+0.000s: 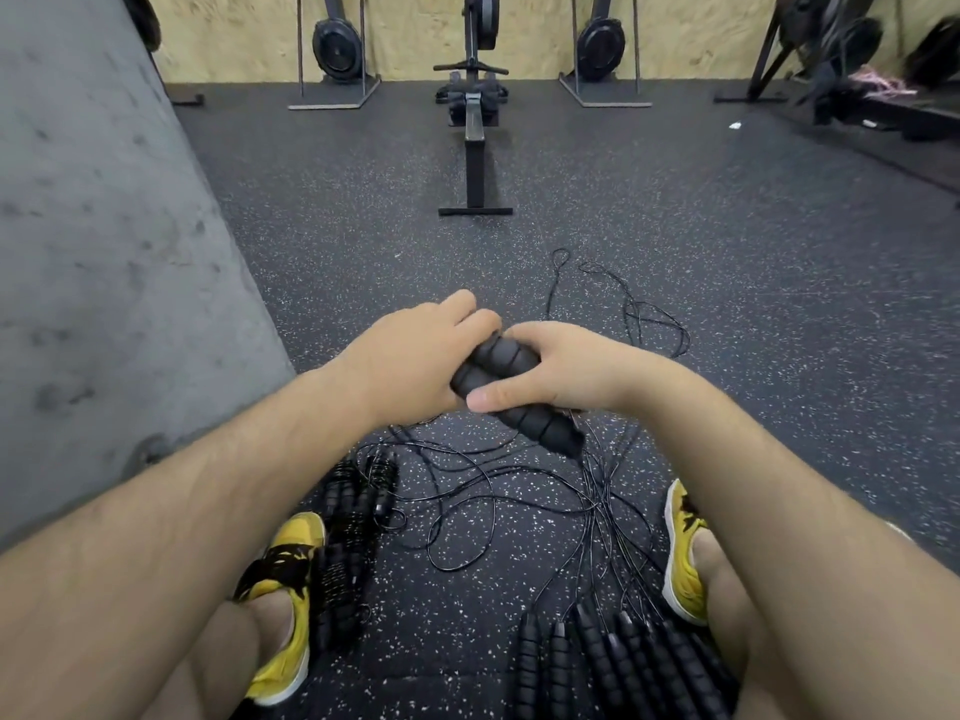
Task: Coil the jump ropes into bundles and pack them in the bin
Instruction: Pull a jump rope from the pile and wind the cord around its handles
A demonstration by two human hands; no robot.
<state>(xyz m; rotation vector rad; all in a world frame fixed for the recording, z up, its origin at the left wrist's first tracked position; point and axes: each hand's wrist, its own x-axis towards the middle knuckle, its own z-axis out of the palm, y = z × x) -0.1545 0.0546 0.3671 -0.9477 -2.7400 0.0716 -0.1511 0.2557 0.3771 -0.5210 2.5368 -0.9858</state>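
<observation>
Forearms (218,501), jump ropes (597,659), speckled rubber floor (363,226)

At the centre of the frame, the left grip (415,363) and right grip (566,368) both curl around a pair of black foam jump rope handles (540,423). Thin black cords (467,491) sprawl on the speckled floor (311,252) below, between two yellow shoes (291,579). Coiled bundles (345,532) lie lower left.

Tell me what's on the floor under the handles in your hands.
Loose black cords lie tangled on the speckled floor. The left hand and right hand grip the handles, which hide the patch directly beneath.
</observation>
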